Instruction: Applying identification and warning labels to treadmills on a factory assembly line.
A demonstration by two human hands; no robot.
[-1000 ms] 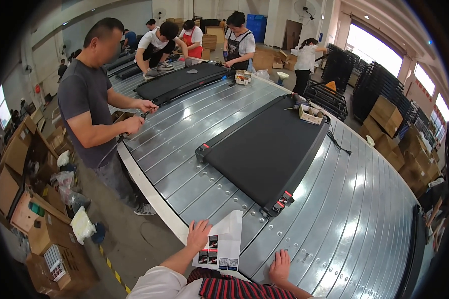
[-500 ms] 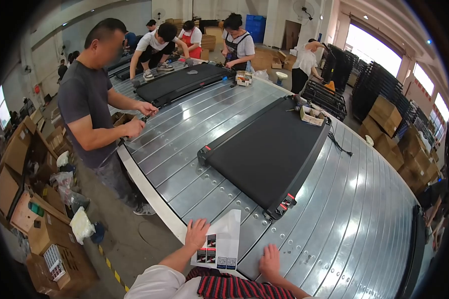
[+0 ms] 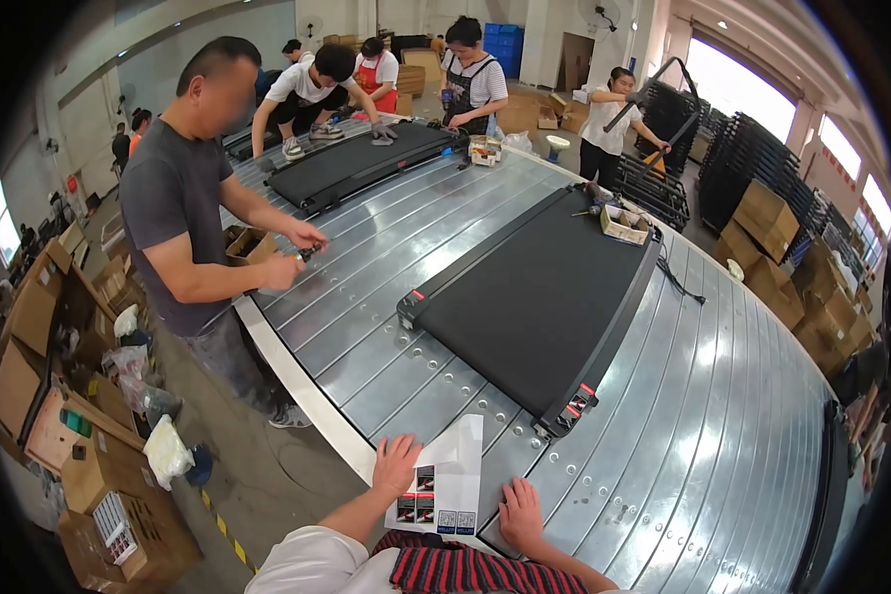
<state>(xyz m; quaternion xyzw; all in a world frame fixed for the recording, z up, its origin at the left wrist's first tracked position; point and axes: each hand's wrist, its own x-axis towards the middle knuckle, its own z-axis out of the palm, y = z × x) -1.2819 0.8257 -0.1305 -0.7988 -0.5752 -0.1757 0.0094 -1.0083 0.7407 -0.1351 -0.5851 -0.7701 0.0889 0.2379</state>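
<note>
A white sheet of stickers (image 3: 462, 460) with dark, red and blue labels lies on the metal tabletop (image 3: 624, 426) right in front of me. My left hand (image 3: 396, 463) rests on the sheet's left side, fingers stretched out. Just right of the sheet, my right hand (image 3: 522, 513) lies on the bare metal with its fingers apart, holding nothing. Ahead of my hands is a black fabric panel in a black frame (image 3: 535, 297), which carries small red-and-black labels (image 3: 579, 401) at its near corner.
At the table's left edge a person (image 3: 183, 198) holds a small dark tool. Others work around a second black panel (image 3: 361, 166) farther off. A parts box (image 3: 624, 225) sits on the near panel's far end. Cardboard boxes (image 3: 129, 505) stand at lower left; a person (image 3: 614, 129) lifts a black frame.
My right hand has moved left, closer to the sheet. My left hand stays on it. The person at left has shifted their hands, and the one at back right has raised a black frame.
</note>
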